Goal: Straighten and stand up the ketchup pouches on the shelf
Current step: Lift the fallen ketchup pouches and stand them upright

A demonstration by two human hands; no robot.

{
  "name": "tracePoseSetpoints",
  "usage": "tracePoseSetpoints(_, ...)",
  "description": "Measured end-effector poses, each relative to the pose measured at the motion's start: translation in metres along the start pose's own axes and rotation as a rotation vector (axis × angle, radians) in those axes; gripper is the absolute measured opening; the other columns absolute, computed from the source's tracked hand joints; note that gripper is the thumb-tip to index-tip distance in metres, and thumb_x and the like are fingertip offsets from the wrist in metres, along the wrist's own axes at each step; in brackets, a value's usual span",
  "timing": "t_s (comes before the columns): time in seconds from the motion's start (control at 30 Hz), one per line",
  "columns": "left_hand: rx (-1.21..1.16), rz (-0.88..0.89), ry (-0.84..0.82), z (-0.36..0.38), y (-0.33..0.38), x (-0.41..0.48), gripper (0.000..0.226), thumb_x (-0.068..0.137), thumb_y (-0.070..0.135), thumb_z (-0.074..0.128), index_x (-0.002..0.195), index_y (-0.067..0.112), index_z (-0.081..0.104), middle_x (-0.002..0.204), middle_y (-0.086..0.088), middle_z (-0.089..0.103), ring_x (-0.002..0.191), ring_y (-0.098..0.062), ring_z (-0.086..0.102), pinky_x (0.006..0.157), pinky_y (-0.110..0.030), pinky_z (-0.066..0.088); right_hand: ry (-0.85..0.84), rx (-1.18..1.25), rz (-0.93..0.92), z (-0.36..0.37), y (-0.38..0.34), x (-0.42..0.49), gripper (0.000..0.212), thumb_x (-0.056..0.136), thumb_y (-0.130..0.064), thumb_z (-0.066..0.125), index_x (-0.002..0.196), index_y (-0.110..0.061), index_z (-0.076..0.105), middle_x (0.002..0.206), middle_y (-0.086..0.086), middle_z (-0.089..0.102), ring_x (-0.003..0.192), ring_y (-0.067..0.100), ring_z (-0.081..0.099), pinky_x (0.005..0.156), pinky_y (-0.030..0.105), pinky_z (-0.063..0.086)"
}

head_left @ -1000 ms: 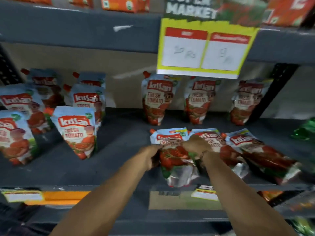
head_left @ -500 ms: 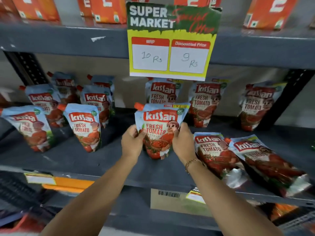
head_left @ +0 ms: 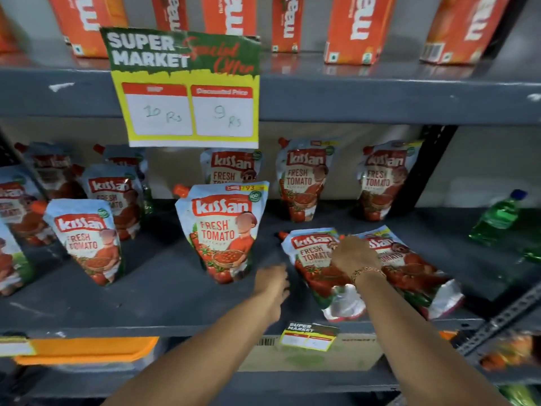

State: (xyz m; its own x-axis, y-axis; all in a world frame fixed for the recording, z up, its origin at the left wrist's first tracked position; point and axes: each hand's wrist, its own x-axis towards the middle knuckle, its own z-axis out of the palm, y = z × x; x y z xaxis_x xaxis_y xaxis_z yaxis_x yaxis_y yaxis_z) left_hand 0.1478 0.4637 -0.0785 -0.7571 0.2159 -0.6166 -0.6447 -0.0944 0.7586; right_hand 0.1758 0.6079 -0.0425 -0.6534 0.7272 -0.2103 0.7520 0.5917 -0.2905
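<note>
Several red and pale-blue ketchup pouches stand on the dark grey shelf point(head_left: 164, 291). The pouch in the middle front point(head_left: 222, 230) stands upright on its own. Two pouches lie flat at the front right: one point(head_left: 314, 268) beside the middle pouch and one point(head_left: 409, 268) to its right. My right hand point(head_left: 352, 254) rests on the upper part of the nearer lying pouch, fingers curled on it. My left hand point(head_left: 273, 284) hovers over the bare shelf just left of that pouch, blurred, holding nothing. Three more pouches lean on the back wall.
A price sign point(head_left: 187, 89) hangs from the shelf above, in front of the back middle pouch. Orange cartons point(head_left: 354, 27) line the top shelf. A green bottle point(head_left: 497, 218) lies at the right. A small price tag point(head_left: 307, 335) sticks to the shelf's front edge.
Both hands have let go of the middle pouch, which now stands alone. They moved right: the right hand onto the nearer lying pouch, the left hand beside it.
</note>
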Motion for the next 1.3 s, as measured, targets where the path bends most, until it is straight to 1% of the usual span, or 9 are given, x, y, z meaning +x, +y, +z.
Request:
tracePoseSetpoints(0.13,0.176,-0.139,-0.203,0.029,-0.004,0.008,0.033,0.091,0.018,0.056,0.123,0.009,0.054,0.114,-0.01,0.064,0.101,-0.023,0.059,0.079,-0.028,0.045,-0.086,0.159,-0.003,-0.004,0.022,0.0,0.035,0.09,-0.025,0.047,0.115,-0.003,0.057,0.124,0.018,0.061,0.112,0.032,0.056,0.091,0.034,0.044)
tracePoseSetpoints(0.23,0.193,-0.137,-0.182,0.034,-0.004,0.02,0.035,0.086,0.016,0.064,0.119,0.007,0.057,0.107,-0.011,0.067,0.088,-0.021,0.061,0.065,-0.025,0.054,-0.056,0.336,0.069,0.001,0.024,-0.003,0.034,0.09,-0.02,0.046,0.117,0.0,0.054,0.124,0.021,0.059,0.112,0.034,0.055,0.088,0.034,0.045)
tracePoseSetpoints(0.33,0.215,-0.086,-0.153,0.04,0.001,0.029,0.039,0.082,0.015,0.069,0.118,0.004,0.061,0.114,-0.016,0.068,0.099,-0.031,0.066,0.087,-0.041,0.055,-0.009,0.468,0.071,0.001,0.021,-0.003,0.024,0.089,-0.014,0.047,0.1,0.003,0.06,0.106,0.022,0.065,0.097,0.034,0.061,0.07,0.029,0.042)
tracePoseSetpoints(0.53,0.386,0.407,-0.037,0.037,0.029,0.023,0.005,0.087,0.021,0.062,0.09,0.017,0.061,0.098,-0.005,0.068,0.086,-0.019,0.063,0.073,-0.03,0.051,0.358,0.583,-0.204,0.003,0.007,-0.006,0.016,0.087,-0.003,0.045,0.086,-0.001,0.061,0.087,0.015,0.067,0.084,0.03,0.061,0.064,0.026,0.039)
tracePoseSetpoints(0.63,0.456,0.69,-0.05,0.035,0.037,0.016,0.01,0.087,0.024,0.061,0.094,0.023,0.055,0.097,0.006,0.064,0.089,-0.011,0.06,0.068,-0.019,0.046,0.583,0.671,-0.345,0.004,0.003,-0.004,0.019,0.093,-0.015,0.045,0.1,-0.004,0.059,0.095,0.011,0.065,0.087,0.023,0.059,0.073,0.029,0.046)
tracePoseSetpoints(0.73,0.541,0.78,0.001,0.035,0.033,0.018,0.022,0.085,0.017,0.064,0.105,0.017,0.056,0.105,0.001,0.066,0.095,-0.013,0.061,0.076,-0.021,0.049,0.541,0.683,-0.334,0.013,0.007,0.002,0.01,0.092,-0.01,0.047,0.094,-0.003,0.052,0.083,0.008,0.06,0.078,0.022,0.055,0.064,0.026,0.039)
tracePoseSetpoints(1.07,0.49,0.562,0.227,0.049,-0.003,0.03,0.038,0.084,0.03,0.064,0.098,-0.004,0.055,0.107,-0.024,0.06,0.101,-0.037,0.061,0.082,-0.042,0.052,0.245,0.719,-0.293,0.022,0.021,0.033,0.017,0.085,-0.003,0.047,0.091,-0.019,0.045,0.092,0.004,0.061,0.088,0.022,0.059,0.071,0.027,0.042)
tracePoseSetpoints(1.2,0.213,0.16,0.067,0.088,-0.047,0.02,0.024,0.093,0.018,0.047,0.072,0.01,0.054,0.079,-0.026,0.062,0.081,-0.039,0.063,0.072,-0.043,0.047,0.249,0.349,-0.384,0.004,0.037,0.051,0.016,0.082,-0.002,0.047,0.092,-0.005,0.058,0.102,0.016,0.065,0.095,0.032,0.059,0.076,0.03,0.042)
tracePoseSetpoints(1.3,0.238,0.053,-0.048,0.132,-0.052,0.021,0.03,0.092,0.01,0.044,0.065,0.012,0.058,0.072,-0.015,0.063,0.071,-0.027,0.059,0.068,-0.035,0.046,0.224,-0.084,-0.183,-0.016,0.068,0.07,0.032,0.08,-0.021,0.049,0.109,-0.012,0.059,0.12,0.013,0.061,0.114,0.032,0.052,0.097,0.04,0.042)
